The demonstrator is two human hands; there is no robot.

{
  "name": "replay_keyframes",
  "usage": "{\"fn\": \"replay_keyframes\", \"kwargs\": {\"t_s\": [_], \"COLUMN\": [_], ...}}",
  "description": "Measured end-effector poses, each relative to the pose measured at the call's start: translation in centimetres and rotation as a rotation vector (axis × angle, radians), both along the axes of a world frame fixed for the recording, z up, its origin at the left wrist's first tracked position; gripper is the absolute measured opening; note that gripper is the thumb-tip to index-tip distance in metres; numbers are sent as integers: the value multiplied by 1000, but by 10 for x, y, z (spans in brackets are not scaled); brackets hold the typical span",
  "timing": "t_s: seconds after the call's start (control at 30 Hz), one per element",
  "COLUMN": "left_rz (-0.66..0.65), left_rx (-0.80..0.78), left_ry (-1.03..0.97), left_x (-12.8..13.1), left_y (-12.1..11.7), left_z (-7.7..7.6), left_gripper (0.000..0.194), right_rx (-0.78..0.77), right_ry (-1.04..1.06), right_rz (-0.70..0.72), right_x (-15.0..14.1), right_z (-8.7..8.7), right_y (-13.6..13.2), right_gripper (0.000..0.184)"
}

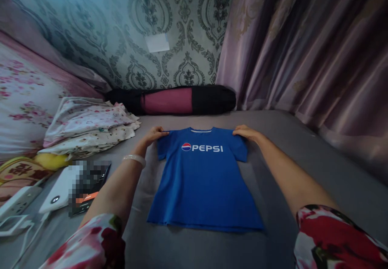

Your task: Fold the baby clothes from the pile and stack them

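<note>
A blue T-shirt with a white PEPSI print lies front side up and spread on the grey bed sheet. Its collar points away from me and its hem lies towards me. My left hand, with a pale bangle on the wrist, pinches the shirt at the left shoulder. At the right shoulder my right hand pinches the cloth in the same way. Both sleeves hang out flat below the hands, and the fabric between them looks stretched straight.
Folded patterned cloths are stacked at the left beside a floral pillow. Nearer lie a white device, a power strip and cables. A black and pink long bag rests along the wall; curtains hang at right.
</note>
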State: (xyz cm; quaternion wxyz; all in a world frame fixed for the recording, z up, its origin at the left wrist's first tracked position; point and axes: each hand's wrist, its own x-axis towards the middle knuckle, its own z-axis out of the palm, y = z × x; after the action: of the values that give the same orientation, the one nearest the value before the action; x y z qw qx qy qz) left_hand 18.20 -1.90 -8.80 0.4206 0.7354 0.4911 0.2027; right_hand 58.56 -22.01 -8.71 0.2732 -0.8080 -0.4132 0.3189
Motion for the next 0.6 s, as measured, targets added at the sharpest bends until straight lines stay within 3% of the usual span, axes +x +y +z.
{"fn": "replay_keyframes", "kwargs": {"t_s": [0.17,0.3,0.47,0.6], "left_rz": [-11,34,87,303], "left_rx": [-84,-191,-218,-114], "left_ry": [118,58,-68,-31], "left_x": [-19,-38,-42,-26], "left_y": [-1,-5,-17,-30], "left_z": [0,-2,-7,-9], "left_gripper": [53,51,41,26], "right_rx": [-69,-122,42,145], "right_ry": [121,311,458,341], "right_rz": [-70,-111,-164,-320], "right_x": [10,24,19,-1], "right_z": [-4,-3,-3,-6], "right_y": [-13,-31,-49,-52], "right_gripper": [22,23,14,6]}}
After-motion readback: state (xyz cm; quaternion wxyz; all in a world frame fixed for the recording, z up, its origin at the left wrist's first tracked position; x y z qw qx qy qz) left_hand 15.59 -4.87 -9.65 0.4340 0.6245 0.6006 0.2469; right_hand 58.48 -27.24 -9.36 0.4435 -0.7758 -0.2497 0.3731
